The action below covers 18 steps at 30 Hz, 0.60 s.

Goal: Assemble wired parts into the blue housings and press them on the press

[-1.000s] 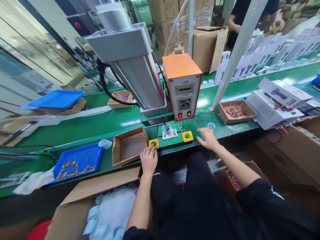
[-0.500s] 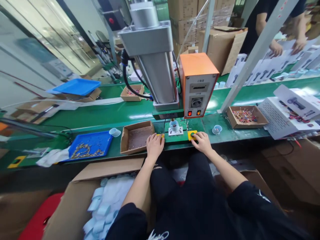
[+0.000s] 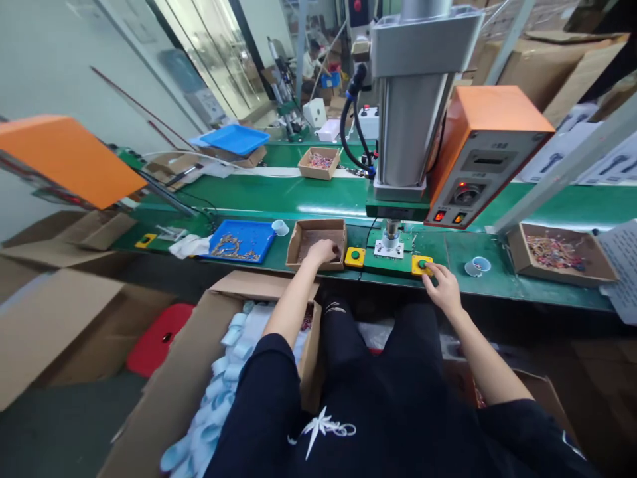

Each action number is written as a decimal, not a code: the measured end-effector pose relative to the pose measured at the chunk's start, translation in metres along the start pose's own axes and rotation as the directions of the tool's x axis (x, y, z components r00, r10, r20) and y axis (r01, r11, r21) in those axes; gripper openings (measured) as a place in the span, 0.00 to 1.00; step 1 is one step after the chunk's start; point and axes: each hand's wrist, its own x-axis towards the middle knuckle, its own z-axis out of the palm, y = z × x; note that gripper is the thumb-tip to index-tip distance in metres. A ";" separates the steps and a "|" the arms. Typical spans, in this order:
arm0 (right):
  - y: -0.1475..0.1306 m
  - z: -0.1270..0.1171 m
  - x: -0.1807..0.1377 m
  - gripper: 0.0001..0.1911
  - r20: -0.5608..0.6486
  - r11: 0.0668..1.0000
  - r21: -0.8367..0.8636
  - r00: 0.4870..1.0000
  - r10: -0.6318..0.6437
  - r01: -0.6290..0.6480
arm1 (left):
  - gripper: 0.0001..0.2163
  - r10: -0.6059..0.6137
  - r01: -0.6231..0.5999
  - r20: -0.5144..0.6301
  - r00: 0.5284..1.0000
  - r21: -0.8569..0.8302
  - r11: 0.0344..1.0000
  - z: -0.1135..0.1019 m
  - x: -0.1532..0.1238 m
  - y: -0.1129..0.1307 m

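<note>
My left hand (image 3: 322, 251) reaches into a shallow cardboard box (image 3: 303, 232) of small parts, fingers curled down into it; what they grip is hidden. My right hand (image 3: 444, 287) rests by the right yellow button box (image 3: 421, 265), a fingertip touching its green button. The left yellow button box (image 3: 355, 257) stands free. Between them, on a green base, the press ram (image 3: 391, 234) is down on the white fixture (image 3: 389, 249). Above rises the grey press column (image 3: 411, 126), with an orange control box (image 3: 478, 156) beside it.
A blue tray of brass parts (image 3: 239, 242) and a small cup (image 3: 280, 228) lie left of the box. Another cup (image 3: 476, 266) and a box of coloured wires (image 3: 557, 255) sit right. An open carton of white pieces (image 3: 233, 372) stands by my left knee.
My left hand left the left button and moved into the cardboard box. The ram has come down onto the fixture. My view swung left; my right hand stays at the right button.
</note>
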 end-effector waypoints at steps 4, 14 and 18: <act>-0.007 -0.008 0.007 0.20 0.041 0.999 -0.017 0.998 0.039 -0.038 | 0.10 0.038 -0.045 0.085 0.996 0.087 0.995 0.014 0.005 0.011; -0.038 0.014 0.068 0.26 0.055 0.995 0.067 0.996 0.075 -0.078 | 0.13 0.095 -0.104 0.119 0.988 0.076 0.992 0.013 0.005 0.010; -0.070 0.035 0.106 0.38 0.177 0.934 0.315 0.977 0.119 -0.171 | 0.13 0.078 -0.087 0.125 0.989 0.069 0.994 0.012 0.005 0.012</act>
